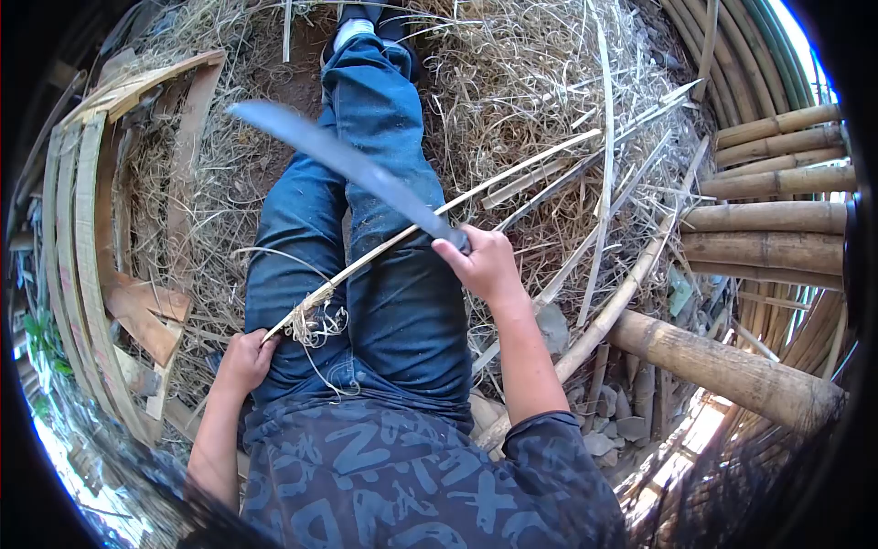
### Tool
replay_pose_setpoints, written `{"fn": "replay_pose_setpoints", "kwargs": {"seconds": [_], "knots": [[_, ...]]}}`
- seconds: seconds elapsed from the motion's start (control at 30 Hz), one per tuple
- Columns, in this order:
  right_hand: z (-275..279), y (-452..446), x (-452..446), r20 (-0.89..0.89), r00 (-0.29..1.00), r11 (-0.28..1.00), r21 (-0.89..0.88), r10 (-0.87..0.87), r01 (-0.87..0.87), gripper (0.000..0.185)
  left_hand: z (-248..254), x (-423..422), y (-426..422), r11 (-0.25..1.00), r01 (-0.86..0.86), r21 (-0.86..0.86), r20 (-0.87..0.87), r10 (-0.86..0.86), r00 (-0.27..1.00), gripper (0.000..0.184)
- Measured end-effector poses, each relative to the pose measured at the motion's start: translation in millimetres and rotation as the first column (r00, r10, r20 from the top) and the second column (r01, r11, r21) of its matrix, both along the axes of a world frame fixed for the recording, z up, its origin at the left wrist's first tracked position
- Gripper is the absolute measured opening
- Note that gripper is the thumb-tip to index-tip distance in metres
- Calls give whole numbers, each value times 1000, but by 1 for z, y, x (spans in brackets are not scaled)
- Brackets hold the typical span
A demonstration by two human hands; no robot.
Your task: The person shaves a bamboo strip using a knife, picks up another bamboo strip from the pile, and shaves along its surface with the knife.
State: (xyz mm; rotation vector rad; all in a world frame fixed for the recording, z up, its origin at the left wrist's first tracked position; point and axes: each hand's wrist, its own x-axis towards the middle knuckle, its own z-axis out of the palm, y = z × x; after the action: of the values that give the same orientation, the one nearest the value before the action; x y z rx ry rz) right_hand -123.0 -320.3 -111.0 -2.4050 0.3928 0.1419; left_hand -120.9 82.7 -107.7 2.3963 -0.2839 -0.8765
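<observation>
My right hand grips the dark handle of a machete whose long blade points up and to the left, above my legs. In my left hand, near my left hip, is the lower end of a thin bamboo strip. That strip slants across my thighs up to the right, and the machete crosses it close to the handle. Curled shavings cling to the strip near my left hand. My legs in blue jeans stretch out straight ahead.
Heaps of dry shavings cover the ground on both sides of my legs. A wooden slatted frame stands at the left. Stacked bamboo poles and a thick bamboo pole lie at the right, with several split strips nearer me.
</observation>
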Motion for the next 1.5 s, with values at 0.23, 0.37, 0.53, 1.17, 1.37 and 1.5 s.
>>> {"fn": "replay_pose_setpoints", "kwargs": {"seconds": [0.23, 0.37, 0.53, 1.17, 1.37, 1.5], "knots": [[1, -23, -7, -11, 993, 977, -182, 115, -115, 65, 2, 4, -6, 1000, 1, 15, 7, -1, 1000, 23], [-5, -31, -12, 91, 978, 929, -340, 186, -145, 68, 5, 1, -9, 1000, -17, 13, -24, 17, 1000, 24], [-8, -50, -20, 111, 974, 904, -406, 197, -136, 72, 9, 1, -12, 998, -16, 59, -30, 18, 999, 26], [12, 7, -21, 62, 994, 953, -294, 92, -70, 63, 1, -10, -12, 998, -14, 57, 130, 6, 991, 26], [9, -33, -28, 3, 997, 886, -460, 75, -65, 65, -8, -15, -11, 997, 27, 69, 246, -43, 968, 23], [12, -3, -26, 53, 998, 915, -403, 20, 3, 64, -14, -22, -8, 997, 15, 82, 269, -36, 962, 22]]}}
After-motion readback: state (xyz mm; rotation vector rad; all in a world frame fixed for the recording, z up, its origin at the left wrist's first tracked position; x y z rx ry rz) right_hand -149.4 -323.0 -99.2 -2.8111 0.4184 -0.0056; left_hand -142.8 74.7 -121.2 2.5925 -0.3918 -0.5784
